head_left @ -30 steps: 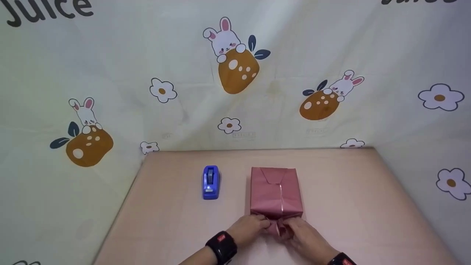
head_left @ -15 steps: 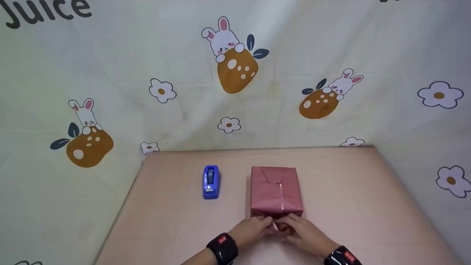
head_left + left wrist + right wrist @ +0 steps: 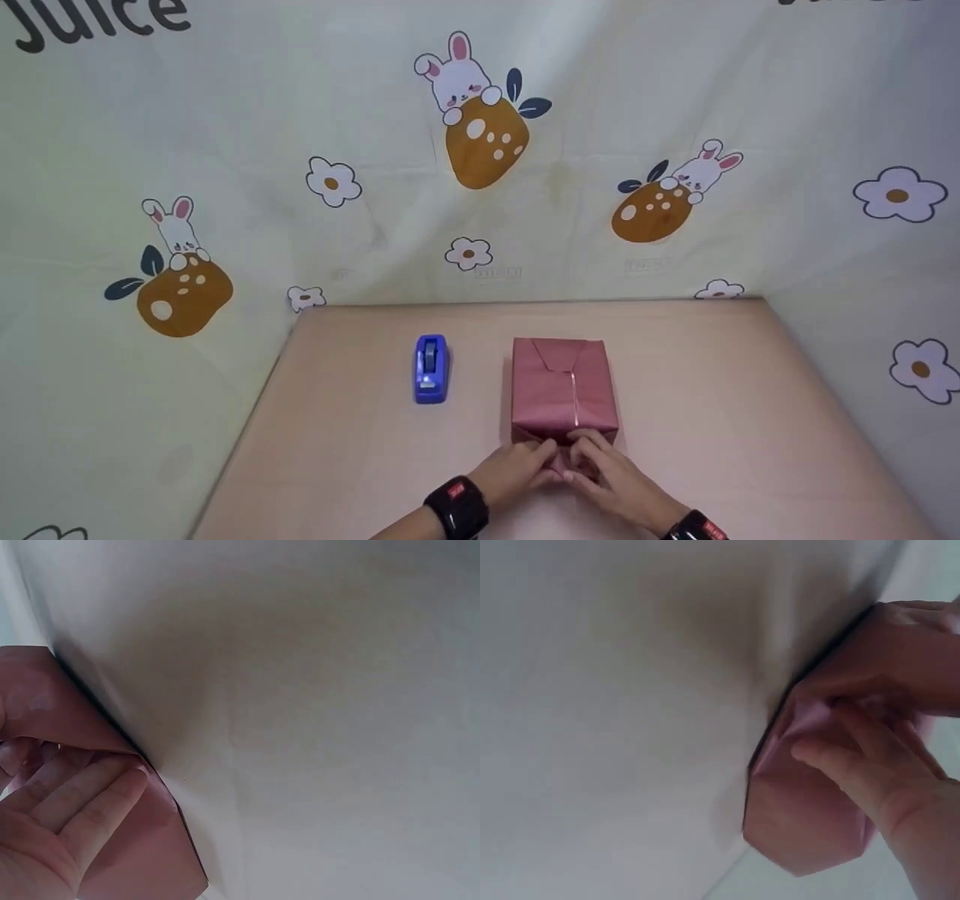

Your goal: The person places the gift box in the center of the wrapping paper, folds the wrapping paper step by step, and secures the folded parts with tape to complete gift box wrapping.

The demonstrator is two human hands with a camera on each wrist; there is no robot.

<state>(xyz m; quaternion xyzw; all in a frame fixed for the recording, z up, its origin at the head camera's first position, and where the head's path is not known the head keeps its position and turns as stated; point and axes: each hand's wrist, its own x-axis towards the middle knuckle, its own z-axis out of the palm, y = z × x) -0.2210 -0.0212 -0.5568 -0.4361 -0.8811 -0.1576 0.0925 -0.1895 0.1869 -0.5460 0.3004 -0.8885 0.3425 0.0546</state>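
A box-shaped parcel in dusky-red wrapping paper lies on the table, with a strip of shiny tape down its top. Both hands work at its near end, where a loose paper flap sticks out. My left hand pinches the flap's left side; its straight lower fingers lie against the folded paper in the left wrist view. From the right, my right hand holds the flap between thumb and fingers. In the right wrist view, fingertips reach under the folded paper. The fingers partly hide the flap.
A blue tape dispenser stands left of the parcel on the pinkish table covering. Behind the table hangs a pale cloth printed with rabbits, fruit and flowers. It also runs along both sides.
The right fingers have shifted over the flap, their tips now against the parcel's near edge. The left hand has moved slightly inward. The flap looks flatter between the hands. Parcel and dispenser stay put.
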